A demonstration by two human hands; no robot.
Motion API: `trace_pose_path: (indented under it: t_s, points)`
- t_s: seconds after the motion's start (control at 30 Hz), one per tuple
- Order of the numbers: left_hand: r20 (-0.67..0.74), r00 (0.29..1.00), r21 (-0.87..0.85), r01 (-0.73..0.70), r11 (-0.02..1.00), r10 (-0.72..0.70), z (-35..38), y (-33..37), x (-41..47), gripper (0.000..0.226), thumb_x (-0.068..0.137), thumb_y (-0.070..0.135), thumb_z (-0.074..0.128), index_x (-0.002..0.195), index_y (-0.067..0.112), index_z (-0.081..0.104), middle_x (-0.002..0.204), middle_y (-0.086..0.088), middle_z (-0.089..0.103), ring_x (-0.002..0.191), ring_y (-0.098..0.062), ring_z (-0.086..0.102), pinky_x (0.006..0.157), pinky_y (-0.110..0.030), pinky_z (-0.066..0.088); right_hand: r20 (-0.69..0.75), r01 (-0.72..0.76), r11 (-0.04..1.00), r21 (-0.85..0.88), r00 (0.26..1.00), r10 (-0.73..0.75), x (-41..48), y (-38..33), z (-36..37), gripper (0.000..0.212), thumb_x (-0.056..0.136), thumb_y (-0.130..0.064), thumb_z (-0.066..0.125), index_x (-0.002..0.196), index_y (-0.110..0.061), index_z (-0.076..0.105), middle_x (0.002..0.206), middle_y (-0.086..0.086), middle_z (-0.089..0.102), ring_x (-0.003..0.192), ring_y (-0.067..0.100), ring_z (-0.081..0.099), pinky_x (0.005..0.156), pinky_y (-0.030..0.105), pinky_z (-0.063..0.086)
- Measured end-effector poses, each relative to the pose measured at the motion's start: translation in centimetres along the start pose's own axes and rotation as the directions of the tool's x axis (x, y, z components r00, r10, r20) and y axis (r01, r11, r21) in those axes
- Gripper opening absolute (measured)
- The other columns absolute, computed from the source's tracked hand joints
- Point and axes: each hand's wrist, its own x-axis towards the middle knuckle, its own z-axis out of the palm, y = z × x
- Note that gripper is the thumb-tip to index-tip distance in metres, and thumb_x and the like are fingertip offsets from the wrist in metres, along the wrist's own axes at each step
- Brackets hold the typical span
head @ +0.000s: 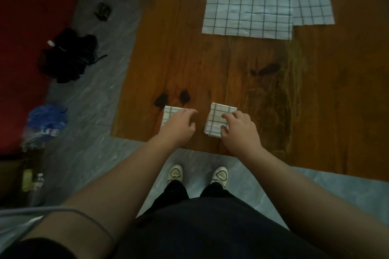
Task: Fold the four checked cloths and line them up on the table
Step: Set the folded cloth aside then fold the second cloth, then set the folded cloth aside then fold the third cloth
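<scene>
Folded cloths near table [210, 65] front edge: left hand [179, 126] flat on left cloth [169, 112], right hand [240, 130] fingers spread, pressing right cloth [216, 118]. Two unfolded cloths [250, 2] overlap at far side.

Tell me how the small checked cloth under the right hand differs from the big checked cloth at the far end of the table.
The small folded white checked cloth is a compact, layered square; the large white checked cloth lies spread flat, unfolded. The small one sits near the table's near edge under the right hand; the large one lies untouched, overlapping another flat cloth. Both share the dark grid pattern.
</scene>
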Motion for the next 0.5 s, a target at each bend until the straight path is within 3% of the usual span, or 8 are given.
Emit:
trace_pose_path:
  t_s: [0.17, 0.3, 0.5]
  points:
    - [-0.161, 0.986, 0.064, -0.035, 0.997, 0.045, -4.6, -3.8, -2.5, 0.051, 0.100, 0.029, 0.053, 0.150, 0.026, 0.041, 0.154, 0.004, 0.043, 0.142, -0.013, 0.037, 0.117, -0.036, 0.033, 0.000, 0.158, 0.987, -0.006, 0.987, -0.158, 0.8, -6.9, -2.4, 0.050, 0.101, -0.039, 0.049, 0.149, -0.025, 0.042, 0.153, 0.002, 0.045, 0.144, 0.026, 0.034, 0.118, 0.043, 0.030]
    - [-0.270, 0.963, 0.113, 0.050, 0.992, -0.018, -7.9, -8.6, -5.6, 0.057, 0.101, 0.038, 0.049, 0.155, 0.029, 0.032, 0.163, 0.001, 0.030, 0.152, -0.018, 0.022, 0.123, -0.038, 0.019, 0.001, 0.291, 0.956, -0.043, 0.957, -0.291, 1.2, -14.2, -2.2, 0.054, 0.102, -0.045, 0.044, 0.153, -0.029, 0.034, 0.157, -0.003, 0.039, 0.148, 0.023, 0.028, 0.120, 0.044, 0.028]
    - [-0.326, 0.939, 0.098, 0.148, 0.984, -0.108, -14.6, -20.1, -10.4, 0.064, 0.103, 0.044, 0.043, 0.159, 0.029, 0.016, 0.168, -0.002, 0.015, 0.155, -0.023, 0.011, 0.125, -0.040, 0.011, 0.075, 0.460, 0.883, -0.093, 0.888, -0.454, 1.9, -27.7, 0.4, 0.057, 0.103, -0.042, 0.042, 0.156, -0.028, 0.027, 0.162, -0.002, 0.031, 0.151, 0.023, 0.020, 0.121, 0.045, 0.024]
